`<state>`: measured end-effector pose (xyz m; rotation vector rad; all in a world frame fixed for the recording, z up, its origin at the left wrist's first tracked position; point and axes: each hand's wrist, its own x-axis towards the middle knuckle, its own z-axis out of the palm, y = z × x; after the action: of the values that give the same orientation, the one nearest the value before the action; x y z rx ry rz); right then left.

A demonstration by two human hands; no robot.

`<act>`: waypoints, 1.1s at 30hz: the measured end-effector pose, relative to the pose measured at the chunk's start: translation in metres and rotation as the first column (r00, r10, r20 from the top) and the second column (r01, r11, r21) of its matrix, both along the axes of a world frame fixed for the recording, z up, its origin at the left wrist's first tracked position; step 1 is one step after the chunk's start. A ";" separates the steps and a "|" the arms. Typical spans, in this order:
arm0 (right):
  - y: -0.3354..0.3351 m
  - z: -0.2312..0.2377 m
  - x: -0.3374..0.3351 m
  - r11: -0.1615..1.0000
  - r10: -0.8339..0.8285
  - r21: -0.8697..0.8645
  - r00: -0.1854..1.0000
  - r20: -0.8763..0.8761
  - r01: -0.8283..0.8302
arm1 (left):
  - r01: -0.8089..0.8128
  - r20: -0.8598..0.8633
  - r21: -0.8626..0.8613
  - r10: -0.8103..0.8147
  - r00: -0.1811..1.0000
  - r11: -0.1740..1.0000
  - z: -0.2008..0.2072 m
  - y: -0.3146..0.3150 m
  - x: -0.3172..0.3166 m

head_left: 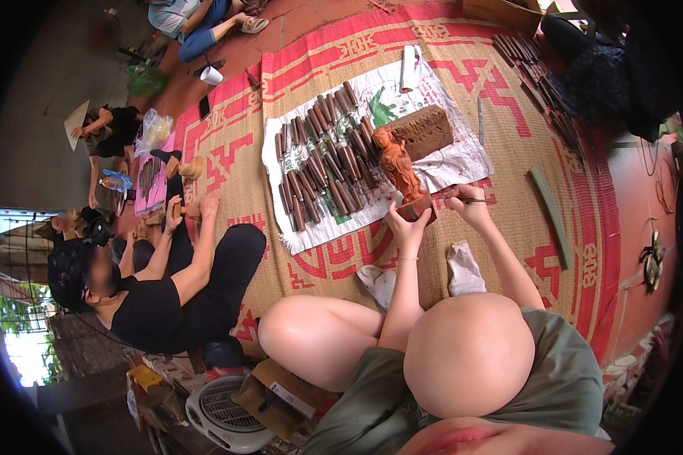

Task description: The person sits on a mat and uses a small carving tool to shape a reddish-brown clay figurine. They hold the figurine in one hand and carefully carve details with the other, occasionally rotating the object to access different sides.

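A reddish-brown carved wooden figurine (402, 168) stands slightly tilted in front of me. My left hand (407, 231) is closed around its dark base, thumb and fingers on the near side. Just right of the base, my right hand (472, 209) pinches a thin dark stick-like tool (474, 200); its working end is too small to make out. Behind the figurine sits a brown block with a carved surface (429, 135). Several carving tools with brown wooden handles (347, 161) lie in rows to the left, on a white printed sack (303, 239).
A patterned red and tan mat (330, 277) lies under everything. At the left, a co-worker in black (155, 303) handles a small wooden piece. More tools (535, 87) lie at the far right, near a green strip (552, 216). A white roll (409, 68) rests at the sack's far edge.
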<state>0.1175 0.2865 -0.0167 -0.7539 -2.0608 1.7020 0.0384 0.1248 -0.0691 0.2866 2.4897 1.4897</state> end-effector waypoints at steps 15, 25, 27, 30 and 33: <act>0.004 0.012 0.005 0.974 -0.006 0.227 1.000 0.025 0.000 | -0.171 0.037 -0.169 0.179 0.983 0.971 0.005 0.013 -0.002; 0.006 0.013 0.017 0.967 -0.039 0.250 0.999 0.002 0.037 | -0.310 -0.087 0.095 0.318 0.944 0.946 -0.003 0.006 0.021; 0.006 0.008 0.020 0.975 -0.048 0.217 0.999 -0.015 0.050 | -0.316 -0.009 0.140 0.321 0.947 0.938 0.007 0.008 0.033; 0.004 -0.002 0.019 0.985 -0.075 0.155 0.996 -0.046 0.082 | -0.296 0.014 0.185 0.299 0.954 0.937 0.015 0.008 0.031; 0.003 -0.008 0.017 0.993 -0.111 0.025 0.992 -0.060 0.113 | -0.245 -0.046 0.238 0.262 0.964 0.940 0.015 0.016 0.027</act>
<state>0.1341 0.2895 -0.0244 -0.7854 -1.9612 1.6116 0.0653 0.1410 -0.0544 0.0611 2.4893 1.9102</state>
